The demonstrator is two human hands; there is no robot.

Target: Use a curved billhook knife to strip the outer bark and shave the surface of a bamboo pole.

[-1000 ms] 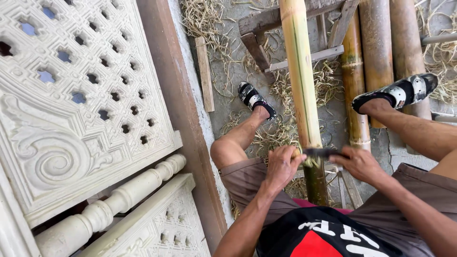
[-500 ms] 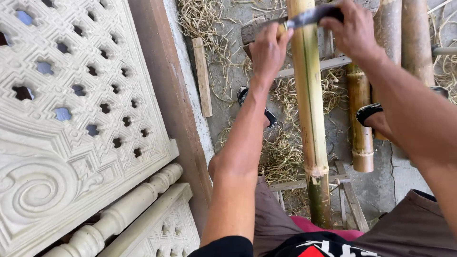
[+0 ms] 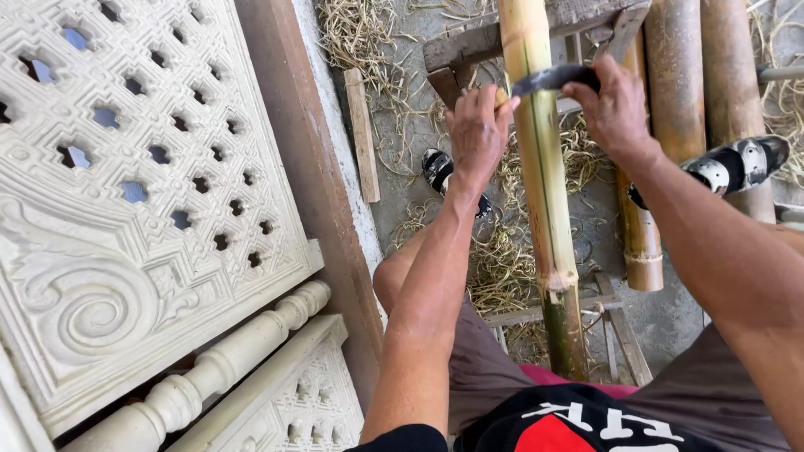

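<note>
A long bamboo pole runs away from me, its far part resting on a wooden trestle. Across it lies a dark curved blade. My left hand grips the blade's left end beside the pole. My right hand grips the blade's right end on the other side. The pole is pale yellow where its skin is scraped and dark green near my lap. Both arms are stretched forward.
Carved pale stone panels and a stone baluster lean at the left behind a wooden post. More bamboo poles lie at the right. Shavings cover the ground around my black-and-white shoes.
Both hands went with the blade from close to my lap far up the pole, and have since come back a little toward me.
</note>
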